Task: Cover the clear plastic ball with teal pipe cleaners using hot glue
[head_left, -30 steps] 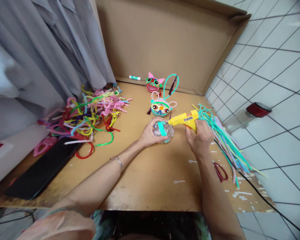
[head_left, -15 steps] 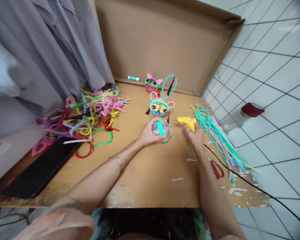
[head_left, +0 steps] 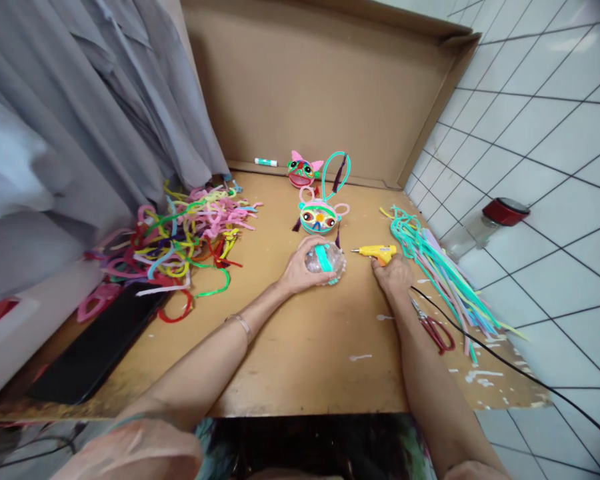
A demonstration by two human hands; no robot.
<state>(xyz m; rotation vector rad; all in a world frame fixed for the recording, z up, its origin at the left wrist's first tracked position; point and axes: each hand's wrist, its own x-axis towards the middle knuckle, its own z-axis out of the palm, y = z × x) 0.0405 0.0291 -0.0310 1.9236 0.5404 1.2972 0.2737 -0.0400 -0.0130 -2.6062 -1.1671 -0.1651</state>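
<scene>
My left hand [head_left: 300,270] is cupped round a clear plastic ball [head_left: 327,261] with a teal pipe-cleaner strip across it, holding it on the wooden table [head_left: 300,347]. My right hand [head_left: 394,275] rests on the table with its fingers on the handle of a yellow glue gun [head_left: 377,252], which lies flat with its nozzle pointing left toward the ball. Just behind the ball stands a finished teal and pink pipe-cleaner figure [head_left: 320,215] with big eyes.
A second pink-eared figure [head_left: 303,171] and a green-white marker [head_left: 266,162] lie by the cardboard back wall. A tangle of coloured pipe cleaners [head_left: 180,230] fills the left; straight ones [head_left: 440,270] lie right. Red scissors [head_left: 435,330], a black cord [head_left: 505,367], a red-lidded jar [head_left: 490,223], a black slab [head_left: 100,343].
My right hand lowered the glue gun away from the ball and laid it on the table to the right. My left hand kept hold of the ball.
</scene>
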